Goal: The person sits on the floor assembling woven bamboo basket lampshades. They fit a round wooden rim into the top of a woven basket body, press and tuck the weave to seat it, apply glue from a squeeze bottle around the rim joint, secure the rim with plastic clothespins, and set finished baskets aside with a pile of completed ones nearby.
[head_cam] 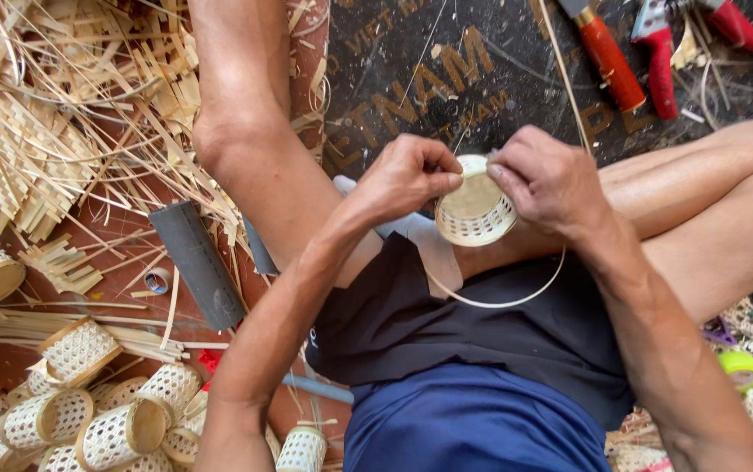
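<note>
Small woven basket [475, 210], pale and cup-shaped, held above the lap between both hands, open mouth tilted toward the camera, lattice wall facing down and toward the body. Long axis, mouth to base, running roughly away from the viewer and a little upward in the frame, so rim nearest the head, base hidden behind. Left hand [407, 175] on the basket's left side, fingers [443, 181] curled narrow, thumb and forefinger pinched against the rim at its upper left edge. Right hand [547, 179] on the opposite side, fingers [501, 168] also closed narrow, pinching the rim at upper right, knuckles turned up. Both hands touching the basket, neither clearly nearer; rim caught between the two pinches, the gap between them lying across the top of the mouth. Thin bamboo strip [503, 301] looping down from the basket in a long pale curve over the dark shorts, one end rising toward the right hand, the other toward the basket's underside; exact anchoring point too small to tell. Seated cross-legged on the floor, bare knees either side of the work. Well apart to the lower left, heap of finished baskets [110, 419] of the same kind; above them, pile of loose bamboo strips [53, 114]. Flat grey blade [199, 262] lying beside the left leg. Red-handled tools [648, 52] resting on the dark mat beyond the hands, out of reach of either pinch.
</note>
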`<state>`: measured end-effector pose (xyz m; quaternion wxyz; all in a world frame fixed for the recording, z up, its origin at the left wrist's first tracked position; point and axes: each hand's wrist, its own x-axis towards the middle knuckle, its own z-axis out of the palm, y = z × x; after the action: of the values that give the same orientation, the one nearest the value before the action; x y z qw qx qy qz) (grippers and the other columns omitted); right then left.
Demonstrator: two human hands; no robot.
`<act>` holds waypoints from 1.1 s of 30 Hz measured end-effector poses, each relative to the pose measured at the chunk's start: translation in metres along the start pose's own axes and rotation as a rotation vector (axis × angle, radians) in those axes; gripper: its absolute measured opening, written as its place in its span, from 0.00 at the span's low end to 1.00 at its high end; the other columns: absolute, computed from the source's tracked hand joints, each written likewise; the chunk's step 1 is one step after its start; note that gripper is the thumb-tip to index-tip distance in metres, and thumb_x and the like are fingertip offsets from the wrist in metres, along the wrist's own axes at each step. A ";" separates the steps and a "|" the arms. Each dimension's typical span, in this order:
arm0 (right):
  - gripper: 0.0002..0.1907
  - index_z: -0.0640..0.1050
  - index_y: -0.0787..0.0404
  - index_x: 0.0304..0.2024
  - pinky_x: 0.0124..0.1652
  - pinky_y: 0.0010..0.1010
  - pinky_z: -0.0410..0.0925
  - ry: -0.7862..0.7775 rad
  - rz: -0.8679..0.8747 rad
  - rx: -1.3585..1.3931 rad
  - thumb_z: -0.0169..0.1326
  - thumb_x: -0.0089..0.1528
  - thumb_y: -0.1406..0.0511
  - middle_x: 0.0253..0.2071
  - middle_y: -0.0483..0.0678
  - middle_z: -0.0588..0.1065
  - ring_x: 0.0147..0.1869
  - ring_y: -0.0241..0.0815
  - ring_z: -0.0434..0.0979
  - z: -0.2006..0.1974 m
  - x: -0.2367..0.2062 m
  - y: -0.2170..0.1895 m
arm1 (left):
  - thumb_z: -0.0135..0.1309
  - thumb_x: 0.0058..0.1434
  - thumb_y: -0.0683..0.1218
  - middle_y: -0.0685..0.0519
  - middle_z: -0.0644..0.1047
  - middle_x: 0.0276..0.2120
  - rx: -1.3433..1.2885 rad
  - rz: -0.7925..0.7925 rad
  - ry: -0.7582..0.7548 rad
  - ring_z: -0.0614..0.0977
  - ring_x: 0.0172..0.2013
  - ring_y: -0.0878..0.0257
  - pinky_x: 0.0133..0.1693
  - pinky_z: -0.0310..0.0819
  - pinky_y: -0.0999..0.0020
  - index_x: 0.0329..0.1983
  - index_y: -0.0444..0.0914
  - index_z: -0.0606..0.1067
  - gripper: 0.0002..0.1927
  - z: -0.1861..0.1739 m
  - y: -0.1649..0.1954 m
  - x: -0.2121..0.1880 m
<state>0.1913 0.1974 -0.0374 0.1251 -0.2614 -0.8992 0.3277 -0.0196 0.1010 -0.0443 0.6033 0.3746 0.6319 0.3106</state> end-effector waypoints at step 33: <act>0.08 0.75 0.71 0.46 0.40 0.27 0.74 0.092 0.899 1.396 0.59 0.64 0.76 0.39 0.52 0.77 0.39 0.37 0.79 0.070 -0.017 -0.051 | 0.57 0.68 0.38 0.49 0.82 0.36 -0.938 0.034 0.367 0.83 0.33 0.66 0.37 0.82 0.70 0.48 0.27 0.78 0.09 0.081 -0.084 -0.057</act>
<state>0.1577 0.1184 -0.0580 0.1523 -0.4711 -0.2932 0.8178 0.0517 0.0039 -0.0915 0.5805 0.0125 0.5139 0.6315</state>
